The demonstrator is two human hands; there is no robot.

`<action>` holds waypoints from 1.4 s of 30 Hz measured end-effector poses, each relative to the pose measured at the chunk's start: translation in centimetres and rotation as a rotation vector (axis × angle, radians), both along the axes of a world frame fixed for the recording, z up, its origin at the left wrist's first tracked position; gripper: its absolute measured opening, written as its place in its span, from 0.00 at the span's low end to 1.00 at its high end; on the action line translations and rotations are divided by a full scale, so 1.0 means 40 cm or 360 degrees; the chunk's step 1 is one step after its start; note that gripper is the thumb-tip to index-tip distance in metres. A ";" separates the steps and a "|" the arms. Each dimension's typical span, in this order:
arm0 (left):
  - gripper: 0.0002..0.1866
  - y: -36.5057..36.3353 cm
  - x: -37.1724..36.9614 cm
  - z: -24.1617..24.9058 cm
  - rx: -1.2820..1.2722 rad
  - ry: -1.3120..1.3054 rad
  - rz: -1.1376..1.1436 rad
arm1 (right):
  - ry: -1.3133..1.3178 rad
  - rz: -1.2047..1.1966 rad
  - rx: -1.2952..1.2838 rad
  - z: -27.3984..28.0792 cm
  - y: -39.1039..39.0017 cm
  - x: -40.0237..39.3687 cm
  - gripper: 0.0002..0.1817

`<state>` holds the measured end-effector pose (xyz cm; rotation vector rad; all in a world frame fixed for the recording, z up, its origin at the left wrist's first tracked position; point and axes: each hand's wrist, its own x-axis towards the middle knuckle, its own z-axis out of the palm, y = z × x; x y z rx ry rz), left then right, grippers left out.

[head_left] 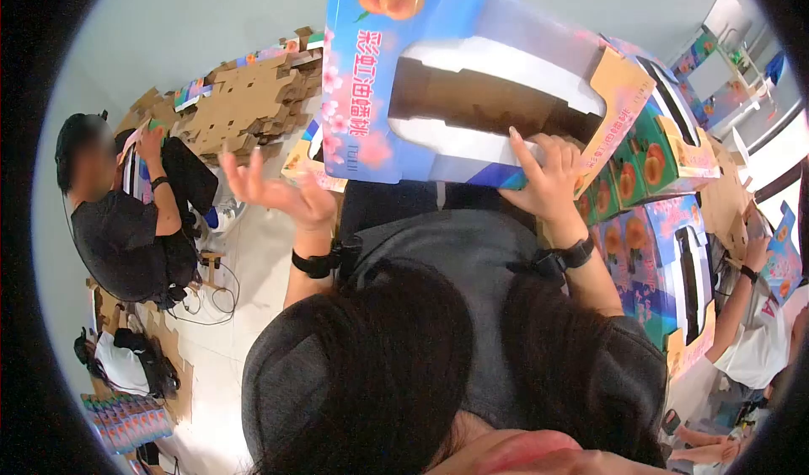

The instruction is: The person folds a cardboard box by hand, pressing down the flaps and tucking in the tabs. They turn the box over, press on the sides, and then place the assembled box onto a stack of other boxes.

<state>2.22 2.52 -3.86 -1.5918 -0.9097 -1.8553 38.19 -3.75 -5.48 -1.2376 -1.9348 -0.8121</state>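
In front of me is a blue peach carton (371, 108) with pink blossoms, printed characters and a long cut-out window, brown cardboard showing inside. My right hand (548, 176) is at its near edge, thumb low and fingers bent over the panel beside the window, gripping it. Off the carton's left corner, my left hand (282, 193) is raised with its fingers spread and nothing in it. A tan flap (619, 83) sticks out at the carton's right end.
Stacked finished cartons (653, 167) stand close on my right. Flattened cardboard (253, 104) lies in piles at the back left. One person (126, 222) sits to the left, another (758, 332) works at the right. A cable (223, 294) lies on the floor.
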 end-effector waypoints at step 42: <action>0.17 0.051 -0.055 -0.042 -0.0241 -0.0018 -0.0291 | 0.0728 -0.2063 -0.0988 0.464 -0.894 0.381 0.48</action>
